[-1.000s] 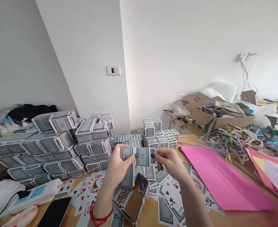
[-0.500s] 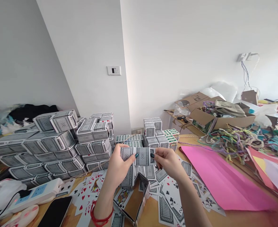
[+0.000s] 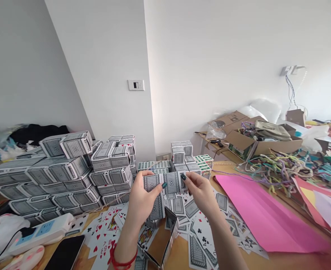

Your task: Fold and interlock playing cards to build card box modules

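Both hands hold a joined piece of playing cards (image 3: 171, 183) with grey patterned backs, above the table. My left hand (image 3: 139, 198) is closed round its left part, thumb pressed on the front face. My right hand (image 3: 202, 191) pinches the right end near its upper corner; the fingers behind are partly hidden. Another card-backed part hangs down beside the left hand. Beneath it stands an open box made of cards (image 3: 169, 240), its inside brown, with a face card showing. Loose playing cards (image 3: 204, 232) lie spread around it, some face up.
Stacks of card-covered blocks (image 3: 66, 168) stand at left, with smaller stacks (image 3: 181, 152) behind my hands. A phone (image 3: 65, 252) and a power strip (image 3: 41, 232) lie front left. Pink paper (image 3: 264, 213), tangled cords (image 3: 280, 168) and a cardboard box (image 3: 275, 148) are at right.
My right thumb has shifted up along the piece's right end, which now sits slightly higher and tilted. My left hand keeps its hold, almost unmoved.
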{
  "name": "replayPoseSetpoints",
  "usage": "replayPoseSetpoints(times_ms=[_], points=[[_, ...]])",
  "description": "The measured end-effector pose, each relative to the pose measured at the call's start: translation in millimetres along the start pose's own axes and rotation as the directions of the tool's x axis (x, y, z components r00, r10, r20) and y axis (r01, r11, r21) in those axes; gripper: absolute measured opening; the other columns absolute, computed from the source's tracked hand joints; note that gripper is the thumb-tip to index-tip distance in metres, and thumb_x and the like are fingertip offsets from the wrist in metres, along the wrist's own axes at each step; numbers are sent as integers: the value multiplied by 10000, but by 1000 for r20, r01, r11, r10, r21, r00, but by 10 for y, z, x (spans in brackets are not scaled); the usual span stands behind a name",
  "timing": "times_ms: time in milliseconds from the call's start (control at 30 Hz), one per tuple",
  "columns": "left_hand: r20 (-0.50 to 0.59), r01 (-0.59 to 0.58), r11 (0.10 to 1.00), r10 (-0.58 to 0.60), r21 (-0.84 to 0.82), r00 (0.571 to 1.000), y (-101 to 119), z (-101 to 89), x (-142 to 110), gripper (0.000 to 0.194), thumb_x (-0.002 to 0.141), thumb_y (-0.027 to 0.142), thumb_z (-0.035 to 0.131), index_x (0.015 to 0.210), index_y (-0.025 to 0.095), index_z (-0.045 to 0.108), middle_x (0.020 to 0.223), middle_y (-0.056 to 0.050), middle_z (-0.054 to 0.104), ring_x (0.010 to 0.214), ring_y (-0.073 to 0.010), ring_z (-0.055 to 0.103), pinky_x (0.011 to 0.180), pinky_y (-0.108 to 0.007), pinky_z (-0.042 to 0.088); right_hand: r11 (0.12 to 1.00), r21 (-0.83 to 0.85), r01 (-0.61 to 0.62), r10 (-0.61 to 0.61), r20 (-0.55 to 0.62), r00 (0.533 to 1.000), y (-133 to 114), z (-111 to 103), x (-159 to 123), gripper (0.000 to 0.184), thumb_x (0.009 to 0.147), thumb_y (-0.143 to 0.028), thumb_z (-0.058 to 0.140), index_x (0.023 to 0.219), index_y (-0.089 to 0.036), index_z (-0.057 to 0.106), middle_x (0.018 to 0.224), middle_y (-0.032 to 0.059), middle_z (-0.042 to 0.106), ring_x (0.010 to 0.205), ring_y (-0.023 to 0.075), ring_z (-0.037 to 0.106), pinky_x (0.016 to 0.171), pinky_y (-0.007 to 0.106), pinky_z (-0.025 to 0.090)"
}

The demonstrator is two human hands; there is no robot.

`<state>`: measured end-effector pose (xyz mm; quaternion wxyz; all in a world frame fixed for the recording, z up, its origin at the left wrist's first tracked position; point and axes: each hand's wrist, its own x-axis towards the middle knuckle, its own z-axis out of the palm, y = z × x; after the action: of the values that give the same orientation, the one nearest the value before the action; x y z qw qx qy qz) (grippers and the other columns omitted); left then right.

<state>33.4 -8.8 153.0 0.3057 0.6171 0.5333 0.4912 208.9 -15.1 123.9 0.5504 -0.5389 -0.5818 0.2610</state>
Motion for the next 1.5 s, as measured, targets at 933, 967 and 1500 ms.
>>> replayPoseSetpoints(times_ms=[933, 967, 1500], points=[[-130, -225, 969, 236, 98, 963, -9, 69, -109, 186, 731, 223, 577, 891, 223, 482, 879, -6, 552, 841, -187, 532, 762, -291, 405, 951, 281, -132, 155, -60, 986, -268, 224, -155, 292, 735, -294, 584, 970, -170, 704, 851, 42, 729, 822, 230, 661, 731, 305, 525], [-128, -223, 970, 235, 100, 963, -13, 72, -110, 184, 731, 224, 577, 889, 225, 482, 879, -6, 553, 844, -188, 530, 763, -291, 402, 935, 320, -151, 173, -39, 984, -254, 213, -147, 291, 725, -301, 595, 955, -164, 709, 825, 45, 729, 799, 228, 664, 717, 308, 532], [1, -4, 973, 5, -231, 1000, -39, 36, -7, 328, 693, 316, 645, 964, 231, 480, 929, -28, 570, 745, -176, 576, 645, -272, 432, 845, 500, -191, 150, 120, 981, -211, 180, -108, 345, 674, -433, 683, 885, -161, 672, 805, 67, 693, 755, 226, 648, 651, 341, 559]])
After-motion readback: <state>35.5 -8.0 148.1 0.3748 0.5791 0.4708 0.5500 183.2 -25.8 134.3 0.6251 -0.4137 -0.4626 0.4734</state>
